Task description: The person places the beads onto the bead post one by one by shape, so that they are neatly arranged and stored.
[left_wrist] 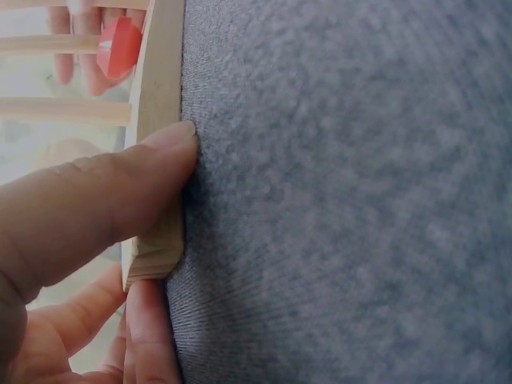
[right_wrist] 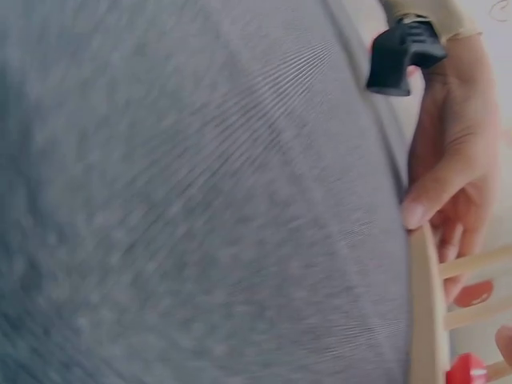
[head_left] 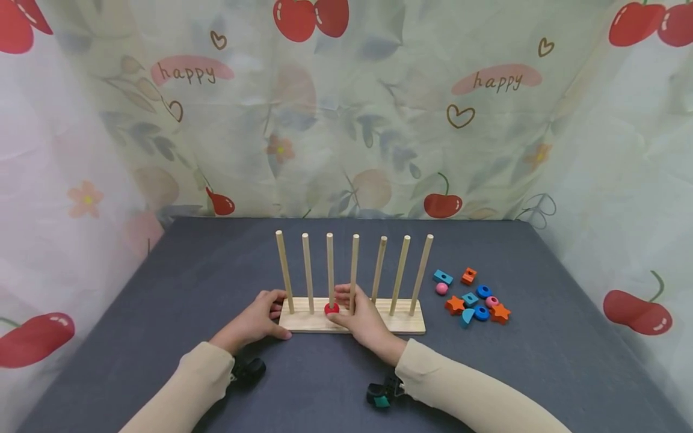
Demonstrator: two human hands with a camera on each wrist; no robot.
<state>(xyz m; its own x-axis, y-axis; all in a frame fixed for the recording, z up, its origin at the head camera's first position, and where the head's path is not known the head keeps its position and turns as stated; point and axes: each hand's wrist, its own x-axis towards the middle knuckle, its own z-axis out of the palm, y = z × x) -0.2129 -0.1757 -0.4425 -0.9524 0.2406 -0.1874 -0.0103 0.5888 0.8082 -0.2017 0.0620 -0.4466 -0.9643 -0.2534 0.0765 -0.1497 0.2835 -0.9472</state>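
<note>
A wooden peg board (head_left: 407, 326) with a row of several upright pegs stands mid-table. My left hand (head_left: 251, 322) grips its left end; in the left wrist view the thumb (left_wrist: 112, 192) lies along the front edge, with other fingers at the end face. Around the third peg from the left, a red bead (head_left: 332, 309) sits down at the base. My right hand (head_left: 365, 319) is beside that bead, thumb in front and fingers behind the pegs. In the right wrist view a fingertip (right_wrist: 505, 342) shows apart from the red bead (right_wrist: 466, 370).
Right of the board lies a loose group of several pieces: orange stars (head_left: 455, 305), blue rings (head_left: 481, 313), pink beads (head_left: 441, 289), blue blocks (head_left: 443, 277) and an orange block (head_left: 468, 276). A printed curtain (head_left: 346, 120) closes off the back and sides of the dark table (head_left: 216, 258).
</note>
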